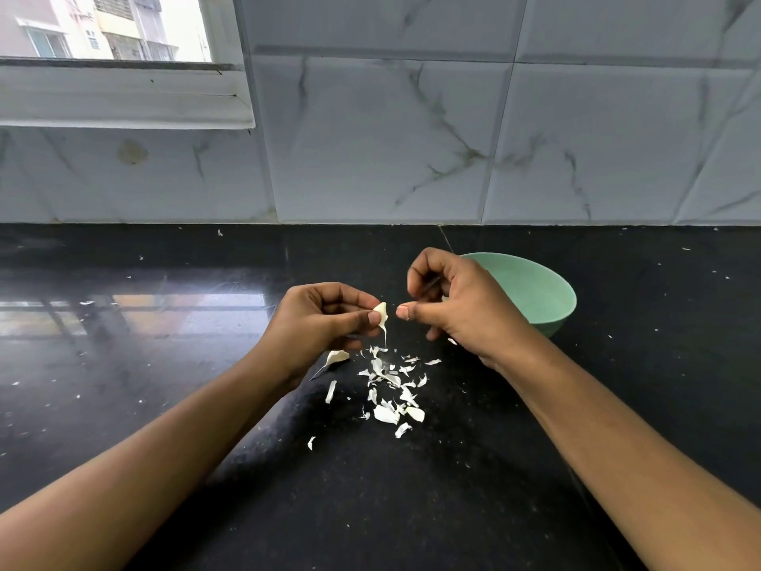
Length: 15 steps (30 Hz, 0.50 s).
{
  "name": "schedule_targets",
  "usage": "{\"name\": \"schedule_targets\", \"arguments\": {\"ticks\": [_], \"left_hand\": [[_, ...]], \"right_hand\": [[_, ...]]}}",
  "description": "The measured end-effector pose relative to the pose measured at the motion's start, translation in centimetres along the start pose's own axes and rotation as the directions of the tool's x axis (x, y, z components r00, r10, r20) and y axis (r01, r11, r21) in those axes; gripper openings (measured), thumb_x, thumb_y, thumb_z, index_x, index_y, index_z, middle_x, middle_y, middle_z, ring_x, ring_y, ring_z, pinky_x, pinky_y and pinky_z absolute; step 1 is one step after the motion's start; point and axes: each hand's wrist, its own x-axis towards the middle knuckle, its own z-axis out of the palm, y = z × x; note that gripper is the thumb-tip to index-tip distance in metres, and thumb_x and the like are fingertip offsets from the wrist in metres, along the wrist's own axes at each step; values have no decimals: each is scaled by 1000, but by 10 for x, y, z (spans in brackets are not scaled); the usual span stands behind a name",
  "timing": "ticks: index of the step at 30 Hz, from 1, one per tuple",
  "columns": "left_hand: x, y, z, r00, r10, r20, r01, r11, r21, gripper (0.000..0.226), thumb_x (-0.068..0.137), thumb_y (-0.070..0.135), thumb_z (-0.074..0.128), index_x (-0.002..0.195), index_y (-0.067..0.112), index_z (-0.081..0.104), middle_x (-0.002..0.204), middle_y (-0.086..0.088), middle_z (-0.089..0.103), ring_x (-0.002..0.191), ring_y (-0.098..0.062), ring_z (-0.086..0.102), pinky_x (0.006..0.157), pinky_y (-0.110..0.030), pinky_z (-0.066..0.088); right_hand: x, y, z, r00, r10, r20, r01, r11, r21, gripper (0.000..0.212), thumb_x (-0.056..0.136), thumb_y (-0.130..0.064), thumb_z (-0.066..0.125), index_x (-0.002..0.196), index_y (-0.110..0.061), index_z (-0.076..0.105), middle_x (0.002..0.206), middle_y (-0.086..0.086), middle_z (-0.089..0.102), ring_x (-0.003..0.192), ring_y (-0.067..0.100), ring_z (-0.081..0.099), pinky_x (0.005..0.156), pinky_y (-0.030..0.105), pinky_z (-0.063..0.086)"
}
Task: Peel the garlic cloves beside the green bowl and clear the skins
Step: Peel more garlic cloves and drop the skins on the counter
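The left hand point(325, 319) pinches a garlic clove point(381, 313) between the thumb and the curled fingertips, in a narrow, tight grip that leaves only the clove's outer end showing. The clove is pale cream and smooth, pointed at the top, and a thin strip of skin hangs down from its lower end. It is held in the air above the black counter point(617, 405), just left of the right hand point(457, 298). That hand has its fingers curled in toward the palm and its thumb pointing at the clove, the thumb tip close to the clove but not touching it. Something pale shows inside the curled fingers, but I cannot tell whether the hand holds anything. Below and between the hands lies a loose scatter of garlic skins point(387, 414), white and papery. Most are small torn flakes, with a few larger curved pieces nearest the person. One bigger curled skin point(337, 357) with a thin tail lies just under the left hand. The green bowl point(539, 290) stands on the counter behind the right hand, which hides part of its near rim. What shows of its inside is plain green. Behind the counter is a wall point(370, 138) of grey-veined white tiles, with a window point(103, 30) at upper left.
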Motion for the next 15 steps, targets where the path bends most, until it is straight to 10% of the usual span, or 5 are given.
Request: {"name": "schedule_targets", "arguments": {"ticks": [8, 15], "left_hand": [[-1, 0, 1, 1000, 7, 3, -7, 1000, 3, 9, 78, 1, 71, 85, 6, 70, 76, -10, 73, 67, -14, 70, 53, -20, 53], [-1, -1, 1, 999, 36, 8, -36, 999, 36, 10, 77, 3, 71, 86, 8, 71, 72, -5, 72, 67, -12, 69, 55, -21, 53]], "right_hand": [[0, -6, 3, 984, 176, 0, -175, 980, 93, 35, 92, -15, 38, 74, -5, 66, 69, 10, 69, 67, 21, 68, 57, 34, 53], [-1, 3, 7, 991, 130, 40, -133, 988, 76, 8, 86, -9, 67, 79, -10, 69, 70, 6, 70, 62, 13, 69, 53, 24, 55]]}}
